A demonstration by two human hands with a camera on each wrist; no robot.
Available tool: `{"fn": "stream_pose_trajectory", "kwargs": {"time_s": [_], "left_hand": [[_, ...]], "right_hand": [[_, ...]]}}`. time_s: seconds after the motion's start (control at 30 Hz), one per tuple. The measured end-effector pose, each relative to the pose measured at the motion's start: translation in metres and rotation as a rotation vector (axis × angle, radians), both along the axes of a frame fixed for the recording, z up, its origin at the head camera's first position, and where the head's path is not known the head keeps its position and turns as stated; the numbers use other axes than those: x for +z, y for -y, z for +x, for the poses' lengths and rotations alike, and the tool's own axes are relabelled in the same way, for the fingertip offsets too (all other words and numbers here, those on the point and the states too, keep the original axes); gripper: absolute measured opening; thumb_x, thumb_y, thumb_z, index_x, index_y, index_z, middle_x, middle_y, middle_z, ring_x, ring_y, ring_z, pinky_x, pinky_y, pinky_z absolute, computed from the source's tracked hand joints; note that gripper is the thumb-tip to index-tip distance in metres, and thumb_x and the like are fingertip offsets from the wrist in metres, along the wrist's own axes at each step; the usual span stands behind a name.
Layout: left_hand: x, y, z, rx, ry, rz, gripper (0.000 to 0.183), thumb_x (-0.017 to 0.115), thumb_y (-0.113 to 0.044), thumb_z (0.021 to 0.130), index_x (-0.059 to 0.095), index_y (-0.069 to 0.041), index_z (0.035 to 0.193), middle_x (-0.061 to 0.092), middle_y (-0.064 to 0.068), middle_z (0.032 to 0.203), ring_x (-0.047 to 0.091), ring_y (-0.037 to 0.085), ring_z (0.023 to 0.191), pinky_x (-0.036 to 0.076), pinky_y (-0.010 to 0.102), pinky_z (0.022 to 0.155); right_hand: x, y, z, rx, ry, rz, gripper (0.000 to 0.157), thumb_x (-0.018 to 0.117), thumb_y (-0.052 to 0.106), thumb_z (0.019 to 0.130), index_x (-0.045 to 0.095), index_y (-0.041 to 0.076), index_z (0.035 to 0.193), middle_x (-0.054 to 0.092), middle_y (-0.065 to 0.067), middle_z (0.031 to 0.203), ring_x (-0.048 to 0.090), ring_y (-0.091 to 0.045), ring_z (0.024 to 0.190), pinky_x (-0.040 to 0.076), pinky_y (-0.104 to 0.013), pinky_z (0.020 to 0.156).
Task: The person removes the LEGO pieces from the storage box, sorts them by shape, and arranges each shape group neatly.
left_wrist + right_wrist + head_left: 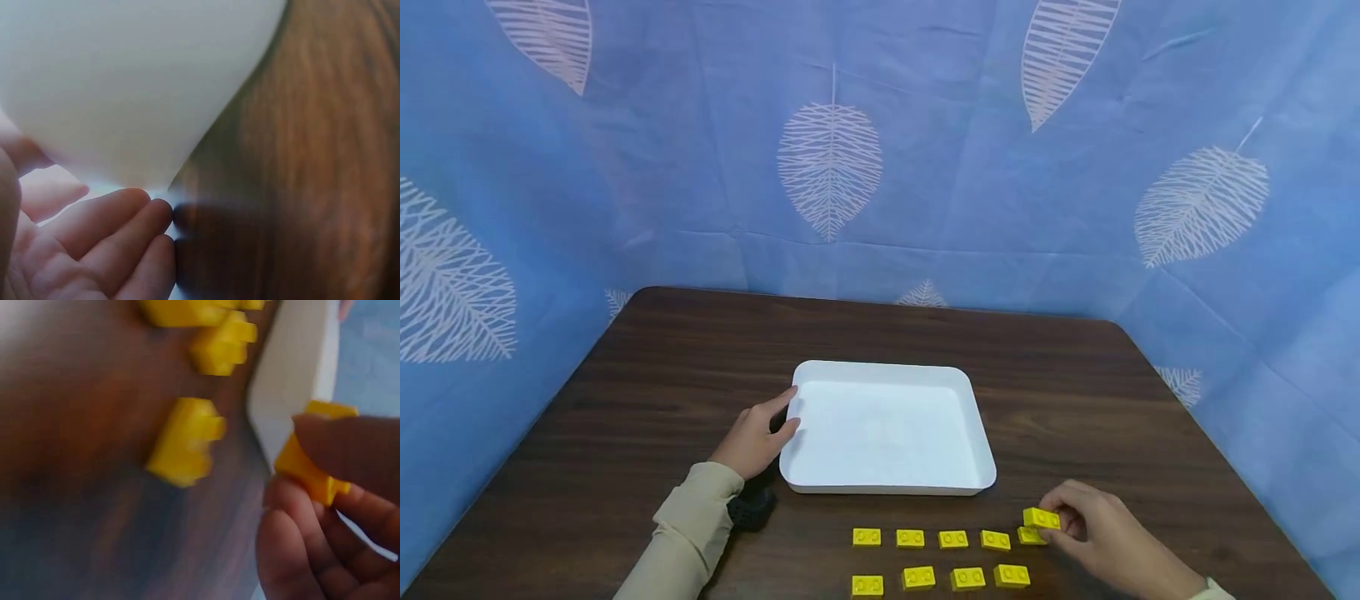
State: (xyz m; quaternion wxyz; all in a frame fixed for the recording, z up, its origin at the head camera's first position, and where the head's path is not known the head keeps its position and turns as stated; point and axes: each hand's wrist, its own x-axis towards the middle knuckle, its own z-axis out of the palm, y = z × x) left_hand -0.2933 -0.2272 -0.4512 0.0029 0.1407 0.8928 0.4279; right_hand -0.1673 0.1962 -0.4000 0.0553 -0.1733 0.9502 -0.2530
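A white tray (883,433) lies on the dark wooden table. My left hand (756,437) holds it at the left side, thumb and index finger over the rim; in the left wrist view the other fingers (125,215) lie by the tray's outer wall. My right hand (1097,529) pinches a yellow toy brick (1042,518) between thumb and fingers. Under it in the head view, partly covered, is another yellow brick (1030,536). The right wrist view shows the held brick (306,465) with a stud poking out beside the fingers.
Two rows of yellow two-stud bricks (953,539) lie in front of the tray, left of my right hand. A blue cloth (925,167) with white leaf prints hangs behind and beside the table (1060,392).
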Motion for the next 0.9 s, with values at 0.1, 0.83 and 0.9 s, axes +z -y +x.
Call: {"fn": "stream_pose_trajectory", "kwargs": {"time_s": [0.1, 0.83, 0.9], "left_hand": [[0.000, 0.003, 0.000, 0.012, 0.007, 0.000, 0.055, 0.059, -0.014, 0.093, 0.040, -0.003, 0.143, 0.041, 0.022, 0.143, 0.039, 0.035, 0.132, 0.036, 0.052, 0.104], [-0.003, 0.008, 0.005, 0.074, 0.011, 0.009, 0.054, 0.059, -0.017, 0.093, 0.040, -0.007, 0.143, 0.043, 0.019, 0.142, 0.041, 0.034, 0.132, 0.036, 0.051, 0.105], [-0.005, 0.005, 0.004, 0.065, 0.002, 0.024, 0.054, 0.058, -0.016, 0.093, 0.041, -0.007, 0.143, 0.043, 0.020, 0.142, 0.041, 0.034, 0.132, 0.036, 0.052, 0.105]], "right_hand": [[-0.013, -0.011, 0.007, 0.068, 0.038, -0.017, 0.017, 0.072, 0.020, 0.082, 0.061, 0.013, 0.093, 0.050, 0.013, 0.082, 0.042, 0.005, 0.064, 0.043, -0.019, 0.052], [-0.016, -0.032, -0.012, 0.182, 0.286, -0.118, 0.032, 0.068, 0.021, 0.086, 0.061, -0.003, 0.105, 0.055, 0.003, 0.091, 0.049, 0.003, 0.070, 0.047, -0.021, 0.057], [-0.009, -0.033, -0.016, 0.127, 0.222, -0.076, 0.034, 0.066, 0.023, 0.088, 0.060, -0.004, 0.107, 0.057, 0.000, 0.092, 0.051, 0.004, 0.071, 0.049, -0.020, 0.058]]}}
